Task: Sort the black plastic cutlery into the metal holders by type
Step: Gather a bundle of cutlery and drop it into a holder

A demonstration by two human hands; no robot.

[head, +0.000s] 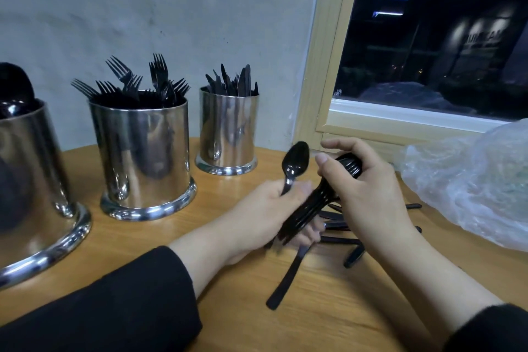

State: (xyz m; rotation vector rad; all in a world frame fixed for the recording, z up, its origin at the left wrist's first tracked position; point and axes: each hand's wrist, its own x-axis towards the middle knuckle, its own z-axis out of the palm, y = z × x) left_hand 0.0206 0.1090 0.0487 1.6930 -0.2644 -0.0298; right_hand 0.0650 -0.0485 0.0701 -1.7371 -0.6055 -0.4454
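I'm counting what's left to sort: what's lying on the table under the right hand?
Under the right hand, loose black cutlery lies on the wooden table: several handles show, one long handle pointing toward the camera. The hand and wrist cover most ends, so types and count are unclear.

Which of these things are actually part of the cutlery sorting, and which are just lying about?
Part of the job:
black plastic spoon
bundle of black plastic cutlery
loose black cutlery on the table
three shiny metal holders

Lying about:
crumpled clear plastic bag
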